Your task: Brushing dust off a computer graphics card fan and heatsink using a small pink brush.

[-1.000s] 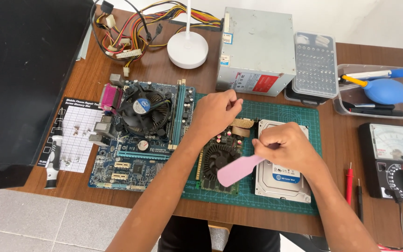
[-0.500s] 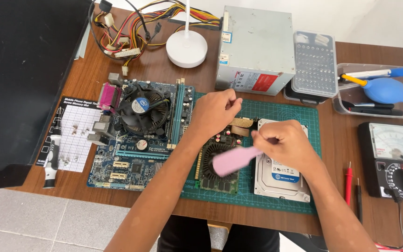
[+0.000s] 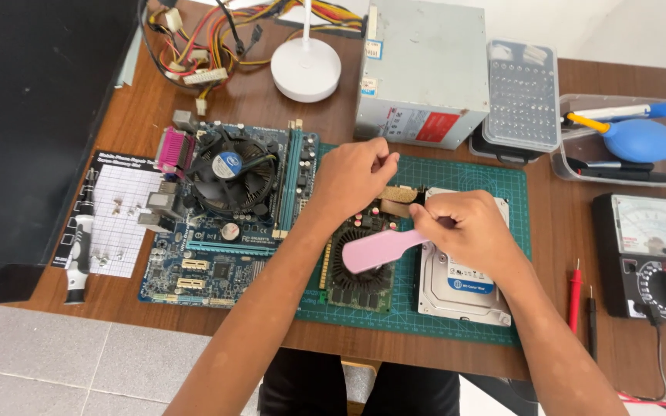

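A small graphics card (image 3: 358, 279) with a round black heatsink lies on the green cutting mat (image 3: 472, 179). My right hand (image 3: 468, 227) grips the handle of a pink brush (image 3: 379, 248), whose head lies over the card's heatsink. My left hand (image 3: 356, 176) rests on the card's far edge, fingers curled on it, holding it down. A silver hard drive (image 3: 460, 289) sits on the mat under my right wrist.
A blue motherboard (image 3: 225, 208) with a fan cooler lies left of the mat. Behind stand a grey power supply (image 3: 425, 69), a bit case (image 3: 523, 96), and a white lamp base (image 3: 306, 69). A multimeter (image 3: 653, 254) and a tool tray (image 3: 626, 142) are at right.
The pink brush has swept up and left across the card's heatsink, its handle rising in my right hand. My left hand has stayed on the card.
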